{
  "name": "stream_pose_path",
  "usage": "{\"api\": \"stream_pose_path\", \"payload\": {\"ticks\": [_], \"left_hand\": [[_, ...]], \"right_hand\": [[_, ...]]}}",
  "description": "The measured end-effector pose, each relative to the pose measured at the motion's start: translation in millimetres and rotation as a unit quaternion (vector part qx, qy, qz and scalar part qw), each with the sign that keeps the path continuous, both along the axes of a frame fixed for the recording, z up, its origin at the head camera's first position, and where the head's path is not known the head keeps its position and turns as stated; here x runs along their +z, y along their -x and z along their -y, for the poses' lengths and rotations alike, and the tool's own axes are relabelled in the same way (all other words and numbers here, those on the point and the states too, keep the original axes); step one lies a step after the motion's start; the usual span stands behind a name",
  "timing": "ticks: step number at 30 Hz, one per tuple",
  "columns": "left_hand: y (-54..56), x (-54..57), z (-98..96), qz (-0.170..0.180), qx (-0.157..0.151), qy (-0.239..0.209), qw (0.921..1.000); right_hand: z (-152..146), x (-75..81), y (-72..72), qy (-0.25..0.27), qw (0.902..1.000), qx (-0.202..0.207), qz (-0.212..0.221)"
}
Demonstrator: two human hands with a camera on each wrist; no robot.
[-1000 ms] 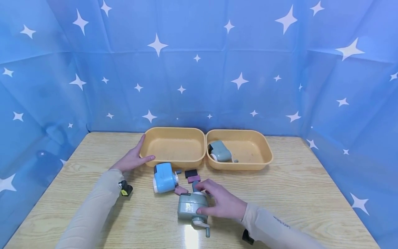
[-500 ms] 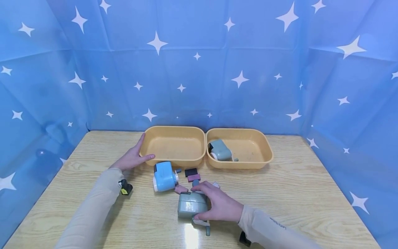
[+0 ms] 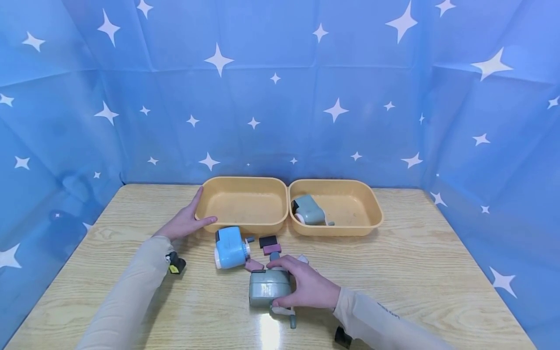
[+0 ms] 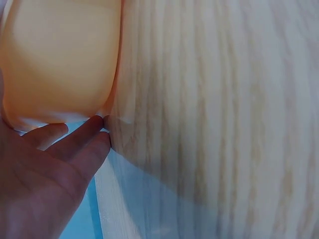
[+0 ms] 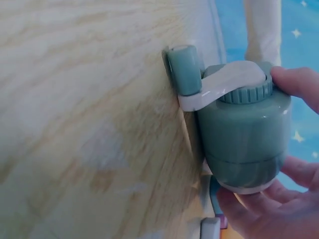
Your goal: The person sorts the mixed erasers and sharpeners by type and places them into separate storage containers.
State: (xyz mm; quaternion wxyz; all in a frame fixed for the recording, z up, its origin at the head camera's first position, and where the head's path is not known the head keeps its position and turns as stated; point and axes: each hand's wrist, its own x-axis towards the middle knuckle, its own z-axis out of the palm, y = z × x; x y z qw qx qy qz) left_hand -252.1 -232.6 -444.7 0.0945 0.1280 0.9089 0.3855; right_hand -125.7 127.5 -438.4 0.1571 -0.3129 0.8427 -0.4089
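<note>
A grey-green hand-crank pencil sharpener (image 3: pixel 264 288) lies on the table near the front. My right hand (image 3: pixel 314 288) grips it across its crank end, thumb on the near side and fingers on the far side. The white crank arm (image 5: pixel 224 87) with its green knob shows in the right wrist view. My left hand (image 3: pixel 183 222) rests against the left end of a yellow bin (image 3: pixel 249 228), its fingers extended along the side and its thumb at the front wall. Close to that bin's front lies a blue pencil sharpener (image 3: pixel 230 248).
A second yellow bin (image 3: pixel 341 231) adjoins the first, holding another grey-green sharpener (image 3: pixel 310 210). Between the blue sharpener and my right hand lie small blocks: black (image 3: pixel 268 241), purple (image 3: pixel 272 249), pink (image 3: pixel 253 265) and blue (image 3: pixel 274 256). A pale block (image 3: pixel 303 259) shows behind the right hand.
My right hand has shifted slightly left over the grey-green sharpener, its thumb coming down over the crank's base. A pale block has come into sight behind it. The left hand stays at the bin.
</note>
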Motion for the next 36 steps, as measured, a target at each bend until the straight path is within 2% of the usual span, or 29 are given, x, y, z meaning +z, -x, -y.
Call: {"api": "stream_pose_path", "payload": {"ticks": [15, 22, 27, 36], "left_hand": [[-1.4, -1.3, -0.2, -0.003, 0.001, -0.003, 1.0], [-1.5, -1.5, 1.1, 0.0, 0.003, -0.003, 1.0], [-1.3, -0.6, 0.9, -0.003, 0.002, 0.0, 1.0], [-0.5, -0.5, 0.1, -0.002, 0.001, -0.002, 1.0]], "right_hand": [[-0.7, -7.1, 0.6, 0.022, 0.9996, -0.006, -0.015], [-0.5, -4.1, -0.8, 0.021, 0.9995, -0.009, -0.021], [-0.2, -2.3, -0.5, 0.033, 0.9987, -0.01, -0.038], [-1.8, 2.8, 1.8, 0.055, 0.9977, -0.009, -0.04]]}}
